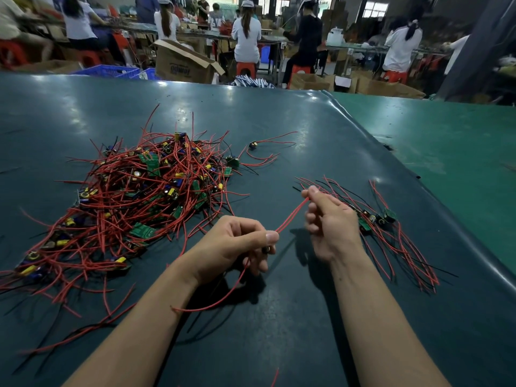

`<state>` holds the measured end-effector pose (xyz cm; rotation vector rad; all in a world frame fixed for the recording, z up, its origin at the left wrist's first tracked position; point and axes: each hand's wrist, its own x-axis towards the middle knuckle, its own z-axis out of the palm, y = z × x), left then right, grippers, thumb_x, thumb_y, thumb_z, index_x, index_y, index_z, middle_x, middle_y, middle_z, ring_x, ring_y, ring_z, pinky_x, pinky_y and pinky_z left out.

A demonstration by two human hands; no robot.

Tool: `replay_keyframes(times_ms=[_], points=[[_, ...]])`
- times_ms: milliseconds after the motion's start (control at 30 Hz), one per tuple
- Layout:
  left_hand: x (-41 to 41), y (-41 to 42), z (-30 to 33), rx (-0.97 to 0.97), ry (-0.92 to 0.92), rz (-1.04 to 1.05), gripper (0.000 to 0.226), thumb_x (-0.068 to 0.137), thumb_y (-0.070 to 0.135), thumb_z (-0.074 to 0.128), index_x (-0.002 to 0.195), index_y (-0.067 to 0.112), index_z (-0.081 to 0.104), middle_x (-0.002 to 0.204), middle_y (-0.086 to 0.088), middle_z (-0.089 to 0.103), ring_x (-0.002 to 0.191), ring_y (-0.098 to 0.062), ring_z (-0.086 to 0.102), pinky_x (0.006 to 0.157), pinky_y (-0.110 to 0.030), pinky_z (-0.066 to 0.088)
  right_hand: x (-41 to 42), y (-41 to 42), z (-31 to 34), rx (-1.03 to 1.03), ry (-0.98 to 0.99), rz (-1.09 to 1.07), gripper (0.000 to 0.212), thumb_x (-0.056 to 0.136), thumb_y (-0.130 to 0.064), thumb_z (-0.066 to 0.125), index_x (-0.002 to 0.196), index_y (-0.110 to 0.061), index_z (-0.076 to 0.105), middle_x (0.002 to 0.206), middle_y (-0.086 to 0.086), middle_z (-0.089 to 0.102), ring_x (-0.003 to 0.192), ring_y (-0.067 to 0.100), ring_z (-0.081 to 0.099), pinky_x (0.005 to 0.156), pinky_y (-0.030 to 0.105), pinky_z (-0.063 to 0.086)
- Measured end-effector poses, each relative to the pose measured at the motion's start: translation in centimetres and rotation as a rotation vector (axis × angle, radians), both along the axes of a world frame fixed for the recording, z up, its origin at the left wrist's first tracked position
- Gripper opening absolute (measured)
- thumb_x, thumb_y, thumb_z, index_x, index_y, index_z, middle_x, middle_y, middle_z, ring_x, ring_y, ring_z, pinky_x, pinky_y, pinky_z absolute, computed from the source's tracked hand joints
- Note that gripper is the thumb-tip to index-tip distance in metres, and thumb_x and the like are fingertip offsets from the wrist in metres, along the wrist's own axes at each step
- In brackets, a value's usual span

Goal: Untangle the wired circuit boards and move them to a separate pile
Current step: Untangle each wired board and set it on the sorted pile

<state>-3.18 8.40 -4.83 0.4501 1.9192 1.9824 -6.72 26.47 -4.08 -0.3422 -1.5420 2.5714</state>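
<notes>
Between the two piles, near centre: left hand gripping one board, right hand pinching its red wires; large tangled heap left unsorted, small sorted pile at right, task judged barely begun.

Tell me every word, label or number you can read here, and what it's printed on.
Open cardboard box behind the table: a dark printed logo, upside down and too blurred to read.
White tags on the far workbenches: too small to read.
Green circuit boards in the tangled pile: any markings are too small to read.
Nothing else carries text.
</notes>
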Motion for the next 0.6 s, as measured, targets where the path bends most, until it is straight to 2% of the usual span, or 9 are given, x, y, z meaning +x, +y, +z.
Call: replay_keyframes(times_ms=[67,133,200,267,300,367,433,533,600], points=[[-0.1,0.1,0.1,0.021,0.000,0.009,0.021,0.082,0.032,0.069,0.069,0.015,0.070,0.057,-0.011,0.065,0.040,-0.013,0.053,0.046,-0.022,0.040,-0.3,0.3,-0.1,-0.077,-0.008,-0.106,0.021,0.098,-0.016,0.056,0.080,-0.006,0.063,0.057,-0.001,0.048,0.038,0.003,0.040,0.033,0.014,0.025],[-0.2,0.3,0.1,0.068,0.008,0.082,0.025,0.085,0.037,0.070,0.076,0.014,0.068,0.059,-0.010,0.065,0.040,-0.016,0.054,0.044,-0.021,0.040,-0.3,0.5,-0.1,-0.038,-0.052,-0.108,0.026,0.100,-0.027,0.054,0.081,-0.010,0.060,0.059,0.001,0.047,0.036,0.006,0.041,0.034,0.014,0.025],[-0.4,0.7,0.0,0.125,-0.001,0.165,0.029,0.084,0.038,0.063,0.087,0.009,0.063,0.056,-0.009,0.062,0.038,-0.017,0.052,0.040,-0.019,0.039,0.2,0.1,0.2,0.197,-0.130,0.125,0.038,0.093,-0.048,0.058,0.074,-0.015,0.059,0.052,-0.002,0.047,0.035,0.008,0.041,0.033,0.013,0.022],[-0.4,0.9,-0.2,0.156,-0.001,0.207,0.031,0.084,0.034,0.058,0.096,0.006,0.062,0.047,-0.006,0.053,0.034,-0.016,0.044,0.036,-0.019,0.038,1.2,-0.6,0.2,0.470,-0.166,0.500,0.052,0.074,-0.070,0.061,0.060,-0.019,0.063,0.047,-0.004,0.047,0.033,0.009,0.043,0.033,0.012,0.022],[-0.4,0.9,-0.2,0.145,0.014,0.213,0.032,0.084,0.031,0.057,0.101,0.005,0.063,0.044,-0.004,0.049,0.032,-0.015,0.041,0.035,-0.018,0.037,1.7,-0.9,0.2,0.549,-0.147,0.652,0.052,0.067,-0.073,0.062,0.057,-0.021,0.064,0.048,-0.003,0.048,0.034,0.009,0.045,0.033,0.013,0.023],[-0.3,0.9,-0.1,0.109,0.051,0.201,0.035,0.085,0.030,0.055,0.110,0.007,0.065,0.040,-0.001,0.043,0.029,-0.012,0.036,0.034,-0.017,0.035,2.3,-1.2,0.1,0.586,-0.067,0.791,0.043,0.070,-0.066,0.065,0.065,-0.023,0.064,0.051,-0.004,0.050,0.035,0.008,0.047,0.033,0.016,0.026],[-0.3,0.9,-0.2,0.099,0.068,0.180,0.037,0.085,0.030,0.052,0.113,0.010,0.066,0.037,0.001,0.040,0.029,-0.009,0.033,0.033,-0.015,0.031,2.5,-1.0,0.2,0.560,-0.014,0.809,0.036,0.077,-0.055,0.065,0.075,-0.018,0.064,0.052,-0.003,0.052,0.034,0.008,0.047,0.031,0.016,0.027],[-0.4,0.7,-0.2,0.108,0.063,0.131,0.038,0.089,0.033,0.047,0.112,0.010,0.067,0.036,0.000,0.035,0.030,-0.007,0.029,0.034,-0.016,0.027,2.8,-1.1,0.6,0.543,0.023,0.800,0.031,0.083,-0.048,0.063,0.067,-0.021,0.066,0.051,0.001,0.054,0.033,0.010,0.047,0.030,0.014,0.028],[-0.6,0.2,-0.1,0.180,0.009,0.101,0.041,0.090,0.029,0.050,0.120,0.006,0.063,0.039,0.003,0.034,0.031,-0.004,0.029,0.035,-0.014,0.026,2.8,-1.3,0.8,0.553,0.074,0.735,0.031,0.083,-0.044,0.064,0.061,-0.022,0.067,0.049,0.001,0.054,0.032,0.010,0.046,0.031,0.014,0.029]])
